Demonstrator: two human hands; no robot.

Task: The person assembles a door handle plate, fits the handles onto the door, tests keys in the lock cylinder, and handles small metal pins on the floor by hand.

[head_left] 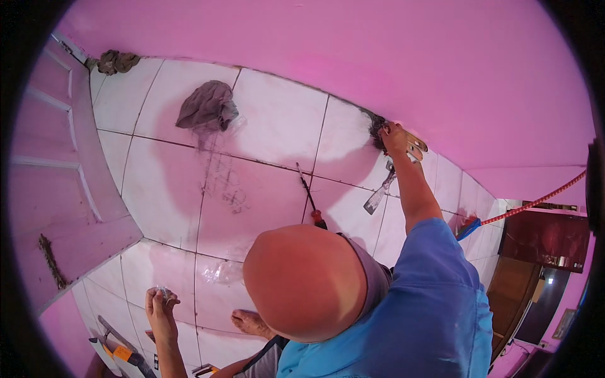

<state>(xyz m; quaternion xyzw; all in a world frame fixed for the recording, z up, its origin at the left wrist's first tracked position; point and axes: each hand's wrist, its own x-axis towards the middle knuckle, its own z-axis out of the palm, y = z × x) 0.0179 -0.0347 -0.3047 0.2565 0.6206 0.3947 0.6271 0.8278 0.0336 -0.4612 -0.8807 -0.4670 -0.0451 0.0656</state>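
My left hand (162, 314), at the lower left, is closed on a small, clear, shiny piece, perhaps plastic. At the base of the pink wall, my right hand (394, 137) has its fingers pinched together against a dark rough patch (376, 129); whatever they hold is hidden. Just beside it lies a tool with a wooden-looking handle (416, 146). A scraper (376, 196) rests on the tiles below that hand. Further left is a long thin screwdriver (307, 192) with a red and black handle.
A crumpled grey cloth (207, 107) and thin clear plastic (222, 271) lie on the tiled floor (277, 104). Another cloth (118, 62) is near the door (53, 151). Tools (121, 354) sit at lower left. A red cord (535, 201) crosses the right side.
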